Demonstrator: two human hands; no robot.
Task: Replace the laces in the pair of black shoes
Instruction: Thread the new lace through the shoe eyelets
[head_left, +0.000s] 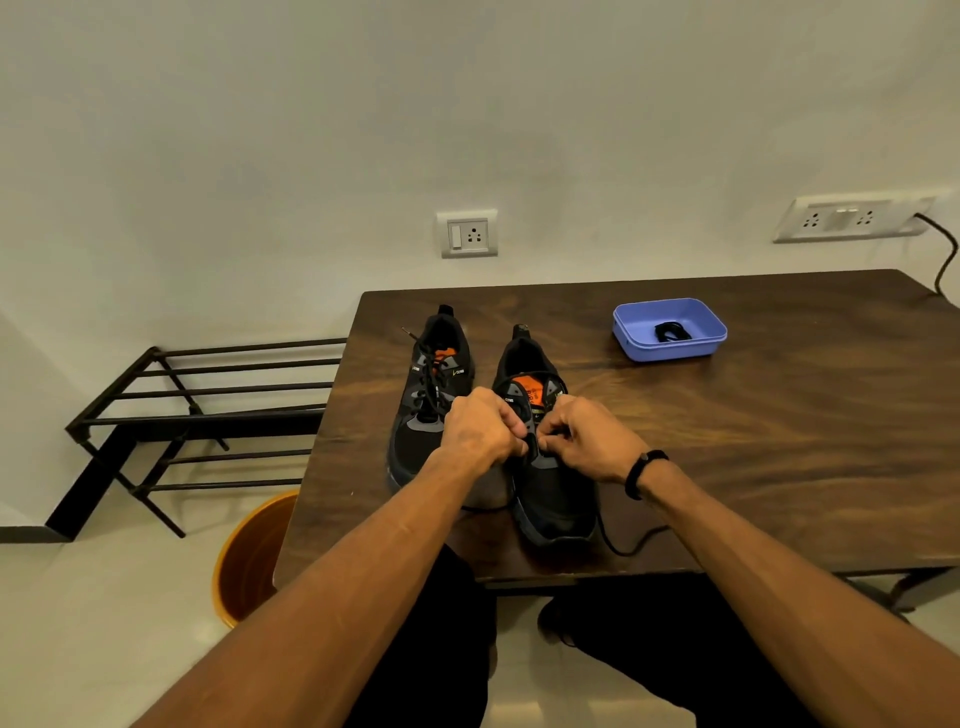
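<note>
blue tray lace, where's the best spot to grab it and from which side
Pinch the coiled lace at the top of its bundle, coming straight down. It lies loose in the open-topped blue tray, whose raised walls block any sideways approach.

There was only one view, from a camera worn on the person's head. It looked forward and down over both forearms at the table, close above its near edge. The wide angle also took in the wall behind.
</note>
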